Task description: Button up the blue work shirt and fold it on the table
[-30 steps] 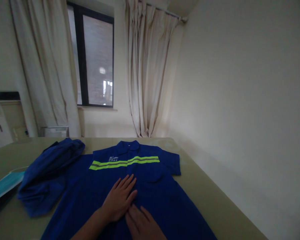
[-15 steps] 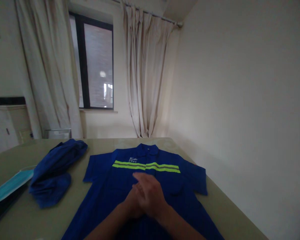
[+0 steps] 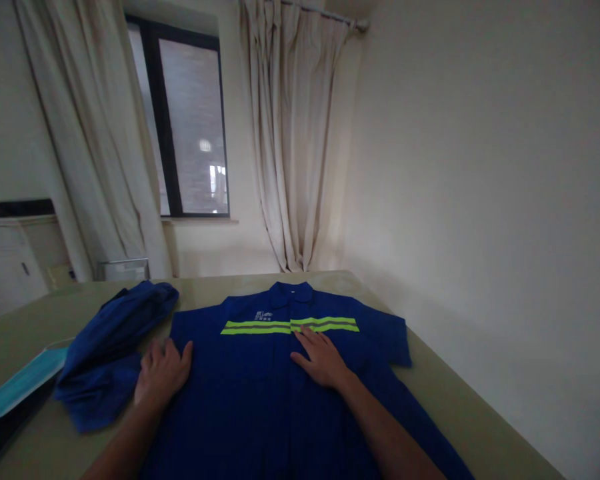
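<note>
A dark blue short-sleeved work shirt lies spread flat on the table, its collar toward the window. A yellow-green reflective band crosses the chest, with small white lettering above it. My right hand rests on the chest near the front placket, fingers spread and reaching the band. At the shirt's left edge, just below the sleeve, is my left hand, also with fingers apart and nothing gripped. Beside it lies a crumpled blue garment.
The pale green table runs along a bare wall at the right. A light blue face mask lies at the left on a dark flat object. Beyond the table are curtains, a window and a white cabinet.
My hands were together over the shirt's middle and have parted. The left moved to the shirt's left edge; the right came down onto the chest. The view has shifted slightly.
</note>
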`<action>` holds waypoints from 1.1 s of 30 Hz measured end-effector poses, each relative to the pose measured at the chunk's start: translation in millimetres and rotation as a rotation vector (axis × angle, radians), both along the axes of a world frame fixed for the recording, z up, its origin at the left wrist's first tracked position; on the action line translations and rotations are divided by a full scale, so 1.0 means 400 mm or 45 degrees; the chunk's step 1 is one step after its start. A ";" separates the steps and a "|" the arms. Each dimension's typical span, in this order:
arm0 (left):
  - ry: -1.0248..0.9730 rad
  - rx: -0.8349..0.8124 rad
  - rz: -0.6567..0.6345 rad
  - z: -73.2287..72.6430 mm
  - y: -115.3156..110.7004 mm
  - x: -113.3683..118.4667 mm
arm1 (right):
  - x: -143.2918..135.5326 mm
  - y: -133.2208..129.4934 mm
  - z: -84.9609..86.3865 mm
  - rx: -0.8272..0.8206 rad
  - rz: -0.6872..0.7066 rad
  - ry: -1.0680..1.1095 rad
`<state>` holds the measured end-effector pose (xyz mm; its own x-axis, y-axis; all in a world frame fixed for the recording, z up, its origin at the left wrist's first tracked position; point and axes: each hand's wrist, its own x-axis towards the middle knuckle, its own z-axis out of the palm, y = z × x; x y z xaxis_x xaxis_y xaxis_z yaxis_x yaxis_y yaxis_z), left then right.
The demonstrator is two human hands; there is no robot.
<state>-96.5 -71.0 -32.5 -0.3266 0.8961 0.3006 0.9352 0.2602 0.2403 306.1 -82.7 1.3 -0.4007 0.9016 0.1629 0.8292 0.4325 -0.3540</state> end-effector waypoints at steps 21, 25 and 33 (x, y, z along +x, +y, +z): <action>-0.735 0.213 -0.903 0.162 0.026 0.252 | -0.012 0.036 -0.014 0.024 -0.038 0.004; -0.253 -0.072 -0.818 0.066 0.010 0.275 | -0.009 0.039 -0.022 0.056 -0.037 0.061; -0.014 -0.063 -0.511 0.038 0.030 0.213 | -0.003 0.039 -0.020 0.110 -0.112 0.131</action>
